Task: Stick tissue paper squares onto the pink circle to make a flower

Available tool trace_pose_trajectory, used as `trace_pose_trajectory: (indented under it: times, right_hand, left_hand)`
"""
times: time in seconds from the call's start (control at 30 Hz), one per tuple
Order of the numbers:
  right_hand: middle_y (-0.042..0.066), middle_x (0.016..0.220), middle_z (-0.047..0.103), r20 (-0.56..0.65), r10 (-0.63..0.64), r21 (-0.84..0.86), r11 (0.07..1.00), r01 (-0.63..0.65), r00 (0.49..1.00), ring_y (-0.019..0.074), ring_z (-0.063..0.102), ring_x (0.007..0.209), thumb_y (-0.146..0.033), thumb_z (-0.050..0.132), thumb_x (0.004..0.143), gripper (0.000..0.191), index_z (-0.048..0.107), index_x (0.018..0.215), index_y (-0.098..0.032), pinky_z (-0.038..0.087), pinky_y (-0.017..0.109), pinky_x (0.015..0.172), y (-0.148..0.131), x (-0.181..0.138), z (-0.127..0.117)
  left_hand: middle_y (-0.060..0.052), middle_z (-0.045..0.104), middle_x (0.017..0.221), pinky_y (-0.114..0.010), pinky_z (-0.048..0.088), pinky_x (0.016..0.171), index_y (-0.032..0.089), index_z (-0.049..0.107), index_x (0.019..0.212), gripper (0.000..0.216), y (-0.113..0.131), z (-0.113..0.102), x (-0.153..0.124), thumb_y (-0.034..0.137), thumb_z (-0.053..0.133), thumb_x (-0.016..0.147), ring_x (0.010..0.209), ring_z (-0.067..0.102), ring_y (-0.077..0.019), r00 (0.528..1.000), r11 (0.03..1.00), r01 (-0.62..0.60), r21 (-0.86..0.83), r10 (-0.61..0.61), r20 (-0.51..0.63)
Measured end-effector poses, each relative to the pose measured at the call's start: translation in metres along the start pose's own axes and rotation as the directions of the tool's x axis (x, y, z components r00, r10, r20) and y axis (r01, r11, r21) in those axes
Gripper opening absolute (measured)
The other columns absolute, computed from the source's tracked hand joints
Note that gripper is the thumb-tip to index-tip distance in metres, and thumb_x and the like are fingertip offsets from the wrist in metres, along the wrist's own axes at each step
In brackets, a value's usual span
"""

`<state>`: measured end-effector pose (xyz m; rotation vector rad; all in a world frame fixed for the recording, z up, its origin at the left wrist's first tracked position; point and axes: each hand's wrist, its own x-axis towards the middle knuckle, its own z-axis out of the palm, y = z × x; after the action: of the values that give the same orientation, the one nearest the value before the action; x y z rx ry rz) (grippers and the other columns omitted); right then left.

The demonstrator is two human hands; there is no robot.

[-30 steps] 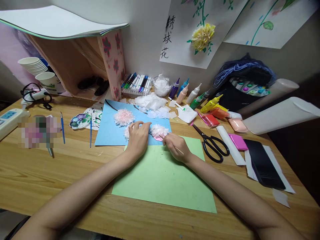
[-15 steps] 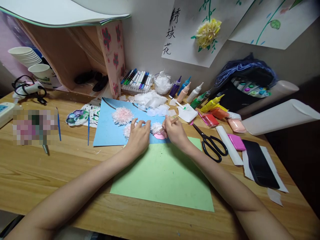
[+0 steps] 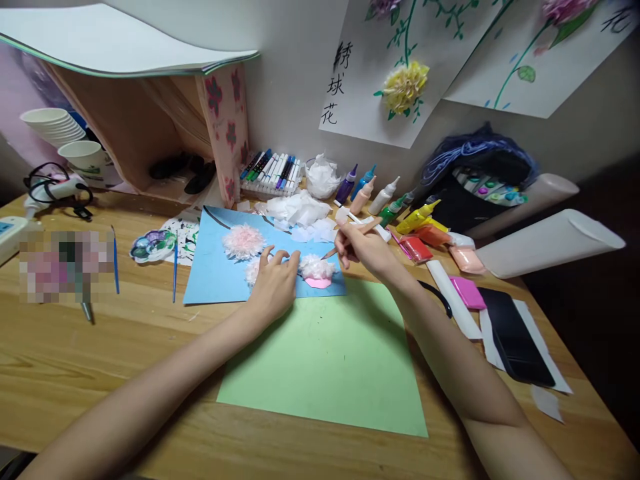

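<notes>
My left hand (image 3: pixel 274 279) rests on the blue paper (image 3: pixel 206 280) with its fingers bent and apart. It partly covers a pink-white paper flower (image 3: pixel 251 272); a fuller pink flower (image 3: pixel 243 241) lies beyond it. Pinched in my right hand (image 3: pixel 364 248) is a pencil (image 3: pixel 330 254), its dark tip pointing left beside a white fluffy flower (image 3: pixel 317 267). That flower sits on a flat pink piece (image 3: pixel 318 283) near the paper's front edge. Light green paper (image 3: pixel 320 373) lies under both wrists.
Torn white tissue (image 3: pixel 300 208), a marker set (image 3: pixel 273 170) and paint bottles (image 3: pixel 365 193) stand behind the paper. Scissors (image 3: pixel 440 297), partly hidden by my right forearm, a pink packet (image 3: pixel 468 293) and a phone (image 3: pixel 517 340) lie right. Paintbrushes (image 3: pixel 175 267) and a palette (image 3: pixel 150 245) are left.
My right hand with the pencil has shifted right and up, off the white flower, uncovering the pink piece. The left hand stays in place. The camera view has tilted up a little.
</notes>
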<state>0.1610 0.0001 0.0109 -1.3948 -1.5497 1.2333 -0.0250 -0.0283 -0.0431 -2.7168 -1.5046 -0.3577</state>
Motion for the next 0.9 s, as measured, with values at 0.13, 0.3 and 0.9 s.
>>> trace_pose_trajectory:
  times: [0.13, 0.3, 0.9]
  right_hand:
    - [0.004, 0.066, 0.064, -0.065, -0.295, -0.136, 0.949, 0.285, 0.953, 0.0137, 0.056, 0.059, -0.044, 0.047, 0.089, 0.035, 0.055, 0.068, -0.018, 0.042, 0.024, 0.055, 0.010, 0.006, -0.015]
    - [0.008, 0.091, 0.066, 0.133, -0.519, -0.443, 0.731, 0.519, 0.844, 0.0197, 0.060, 0.083, -0.027, 0.060, 0.082, 0.011, 0.057, 0.088, -0.018, 0.044, 0.029, 0.072, 0.044, 0.033, -0.001]
    - [0.003, 0.081, 0.060, 0.052, -0.242, 0.071, 0.969, 0.238, 0.969, 0.0150, 0.059, 0.074, -0.025, 0.063, 0.076, 0.019, 0.044, 0.079, -0.020, 0.047, 0.028, 0.067, 0.034, -0.027, 0.003]
  left_hand:
    - [-0.013, 0.068, 0.089, -0.046, 0.023, 0.104, 0.007, 0.049, 0.119, 0.047, -0.004, -0.006, 0.002, 0.002, 0.034, 0.075, 0.105, 0.054, -0.0239, 0.999, 1.000, 0.000, -0.009, 0.001, 0.040]
    - [-0.013, 0.068, 0.089, -0.046, 0.025, 0.103, 0.008, 0.052, 0.114, 0.047, -0.005, -0.016, 0.002, 0.000, 0.036, 0.071, 0.108, 0.053, -0.0238, 0.996, 1.000, -0.008, -0.005, 0.008, 0.093]
    - [-0.005, 0.066, 0.101, -0.042, 0.033, 0.092, 0.021, 0.057, 0.111, 0.030, -0.013, -0.041, 0.002, 0.039, 0.048, 0.088, 0.101, 0.052, -0.0221, 0.996, 0.930, 0.074, -0.361, -0.087, -0.020]
